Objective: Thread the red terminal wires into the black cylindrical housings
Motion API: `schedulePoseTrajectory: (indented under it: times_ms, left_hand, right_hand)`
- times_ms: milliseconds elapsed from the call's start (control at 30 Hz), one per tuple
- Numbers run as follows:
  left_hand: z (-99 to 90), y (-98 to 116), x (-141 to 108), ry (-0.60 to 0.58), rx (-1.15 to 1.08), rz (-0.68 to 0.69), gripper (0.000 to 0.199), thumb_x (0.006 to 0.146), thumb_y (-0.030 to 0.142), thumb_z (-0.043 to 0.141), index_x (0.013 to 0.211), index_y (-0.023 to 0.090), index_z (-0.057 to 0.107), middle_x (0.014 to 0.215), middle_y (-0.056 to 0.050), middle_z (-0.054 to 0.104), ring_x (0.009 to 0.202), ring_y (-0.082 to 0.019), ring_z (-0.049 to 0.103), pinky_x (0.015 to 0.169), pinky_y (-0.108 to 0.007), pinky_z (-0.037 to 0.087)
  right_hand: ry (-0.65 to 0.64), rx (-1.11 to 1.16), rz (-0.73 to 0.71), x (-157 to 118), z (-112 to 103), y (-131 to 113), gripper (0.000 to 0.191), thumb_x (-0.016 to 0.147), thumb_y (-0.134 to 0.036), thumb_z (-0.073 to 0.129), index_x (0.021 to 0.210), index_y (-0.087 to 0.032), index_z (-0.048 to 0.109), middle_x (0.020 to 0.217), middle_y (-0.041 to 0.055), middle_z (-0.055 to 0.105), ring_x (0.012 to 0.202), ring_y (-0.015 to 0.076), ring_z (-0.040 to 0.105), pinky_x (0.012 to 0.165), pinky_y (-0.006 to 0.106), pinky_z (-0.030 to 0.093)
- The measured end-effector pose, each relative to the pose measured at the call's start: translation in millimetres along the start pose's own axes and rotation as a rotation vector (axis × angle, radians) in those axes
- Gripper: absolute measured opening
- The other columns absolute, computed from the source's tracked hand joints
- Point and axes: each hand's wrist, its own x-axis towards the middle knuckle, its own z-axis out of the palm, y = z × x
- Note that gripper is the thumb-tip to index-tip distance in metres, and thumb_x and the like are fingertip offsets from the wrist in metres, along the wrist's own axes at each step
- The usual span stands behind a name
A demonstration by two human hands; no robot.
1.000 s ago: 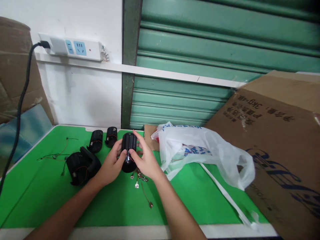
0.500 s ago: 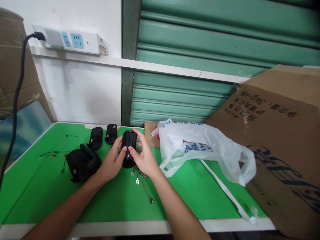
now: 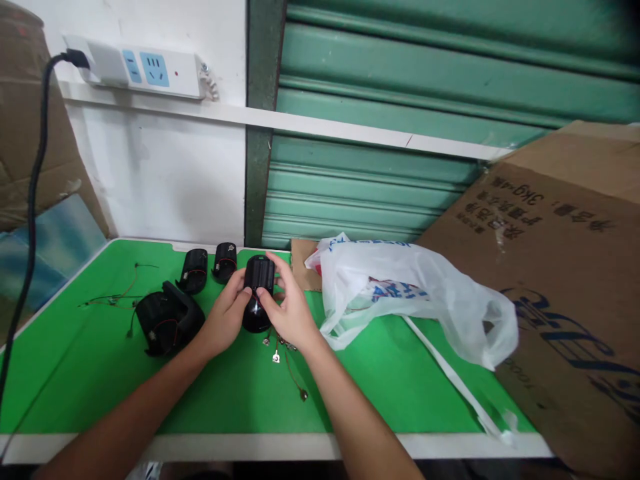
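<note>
Both my left hand [image 3: 229, 315] and my right hand [image 3: 286, 303] are closed around a black plastic housing [image 3: 257, 318], one on each side. My thumbs press near its middle, where a thin red wire shows. Its upper half is ribbed and its lower half is rounded and glossy. Just below it on the green mat lie several small wired metal pieces [image 3: 276, 358], partly hidden by my right hand. To the left are similar black housings [image 3: 194, 270], [image 3: 225, 262] and a larger black piece [image 3: 167, 320] with a curved arm, also with red wires.
A white plastic bag [image 3: 390, 280] lies at the right, with a white strip [image 3: 450, 373] running from it. Large cardboard box [image 3: 560, 280] leans at the right edge. Thin wires [image 3: 113, 299] lie at the left. A power strip [image 3: 150, 70] with a black cable [image 3: 34, 193] is on the wall.
The camera view has shifted slightly. Both hands keep hold of the housing, and my right thumb has moved a little away from the left one.
</note>
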Motion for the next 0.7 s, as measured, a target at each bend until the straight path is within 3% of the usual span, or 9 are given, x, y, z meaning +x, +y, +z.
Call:
schedulePoseTrajectory:
  times_ms: [133,300,400,533,700]
  left_hand:
    - [0.5,3.7,2.3,0.022,-0.220,-0.130,0.052,0.086,0.042,0.066,0.132,0.021,0.059,0.137,-0.008,0.065,0.132,-0.028,0.056,0.114,-0.039,0.041]
    - [1.1,3.6,1.6,-0.050,-0.290,-0.184,0.062,0.083,0.040,0.072,0.140,0.025,0.055,0.144,-0.006,0.061,0.134,-0.029,0.055,0.112,-0.039,0.044]
    - [-1.2,2.2,1.1,-0.090,-0.274,-0.200,0.065,0.085,0.042,0.071,0.145,0.027,0.051,0.147,-0.006,0.059,0.137,-0.029,0.053,0.115,-0.040,0.042]
    - [-5.4,1.8,2.4,-0.136,-0.191,-0.171,0.069,0.087,0.044,0.069,0.150,0.028,0.046,0.148,-0.007,0.059,0.142,-0.028,0.049,0.120,-0.042,0.038]
    - [-5.3,8.4,4.0,-0.204,-0.117,-0.111,0.070,0.084,0.045,0.073,0.147,0.024,0.051,0.143,-0.010,0.063,0.134,-0.029,0.056,0.116,-0.042,0.043]
  right_hand:
    - [-0.029,-0.075,-0.074,1.1,-8.4,-1.6,0.063,0.090,-0.023,0.059,0.151,-0.029,0.043,0.149,0.0077,0.051,0.123,0.0256,0.058,0.080,0.032,0.058]
    - [-0.039,-0.025,-0.031,5.3,-16.3,-1.4,0.054,0.093,-0.025,0.055,0.147,-0.029,0.051,0.139,0.0089,0.058,0.115,0.0241,0.062,0.058,0.024,0.054]
    - [-0.019,0.018,-0.007,7.7,-17.5,0.6,0.053,0.090,-0.024,0.058,0.143,-0.027,0.054,0.131,0.0095,0.062,0.113,0.0237,0.062,0.054,0.022,0.052]
    - [0.003,0.079,0.018,9.6,-17.8,3.3,0.051,0.088,-0.025,0.061,0.138,-0.025,0.057,0.121,0.0091,0.065,0.110,0.0231,0.062,0.062,0.026,0.056]
    - [-0.008,0.138,0.043,11.5,-19.0,7.9,0.049,0.085,-0.024,0.063,0.134,-0.027,0.058,0.115,0.0065,0.065,0.106,0.0221,0.063,0.076,0.034,0.060]
